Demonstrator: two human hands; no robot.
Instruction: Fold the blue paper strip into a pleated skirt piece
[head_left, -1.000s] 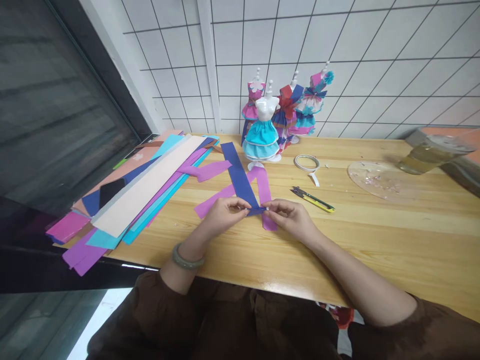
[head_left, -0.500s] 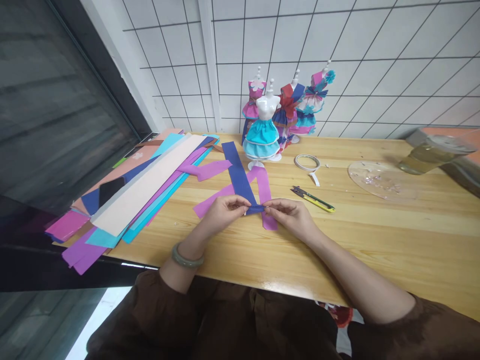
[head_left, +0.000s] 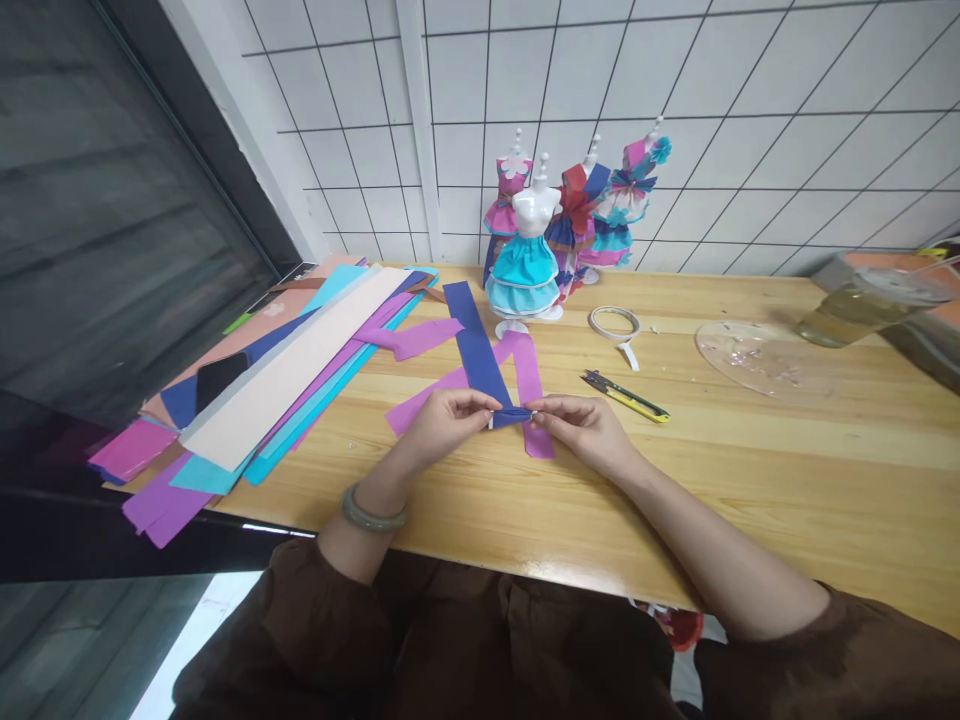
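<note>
A long dark blue strip [head_left: 478, 345] lies on the wooden table, its near end folded over. My left hand [head_left: 456, 425] pinches the left side of that folded end. On its right side my right hand [head_left: 581, 428] pinches the fold between thumb and fingers. A small white bit shows beside my left fingertips. Under and beside the blue strip lies a purple strip [head_left: 529, 375], bent, with one part running out to the left. Behind it stands a small white dress form [head_left: 535, 212] in a turquoise two-layer skirt [head_left: 525, 270].
Layered coloured sheets [head_left: 300, 370] and a dark phone [head_left: 221, 383] lie at left. To the right are a tape roll [head_left: 614, 323], yellow-handled snips [head_left: 626, 396], a clear plate [head_left: 750, 358] and a cup [head_left: 862, 312]. More dressed forms [head_left: 577, 215] stand by the tiled wall.
My fingertips have shifted slightly apart on the blue fold, and its middle now bulges a little. The view has moved very slightly.
</note>
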